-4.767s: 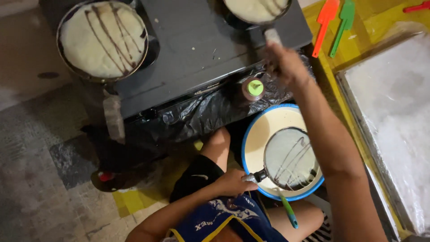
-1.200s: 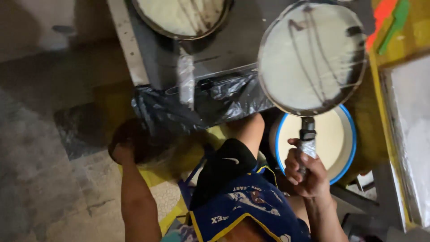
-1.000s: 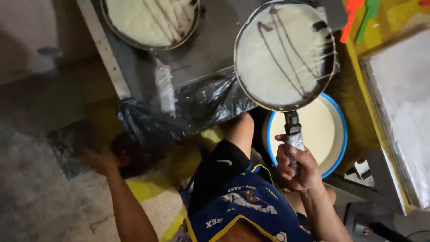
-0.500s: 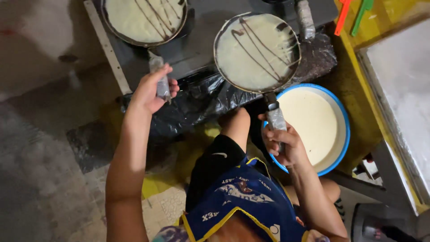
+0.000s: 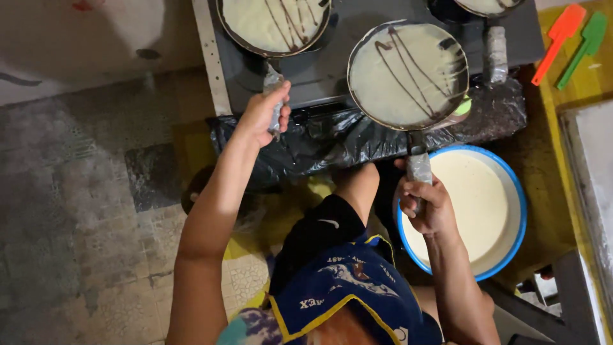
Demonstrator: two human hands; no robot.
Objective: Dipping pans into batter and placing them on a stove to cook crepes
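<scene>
No packages, labels, signs or screens appear in this overhead kitchen scene; the only lettering sits on the person's blue-and-yellow garment [image 5: 348, 287], low in frame.

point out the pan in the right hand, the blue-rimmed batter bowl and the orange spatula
pan in the right hand [image 5: 408, 73], head view, on the pale batter at its middle
blue-rimmed batter bowl [image 5: 518, 191], head view, on its blue rim at the right
orange spatula [image 5: 560, 30], head view, on its blade
</scene>
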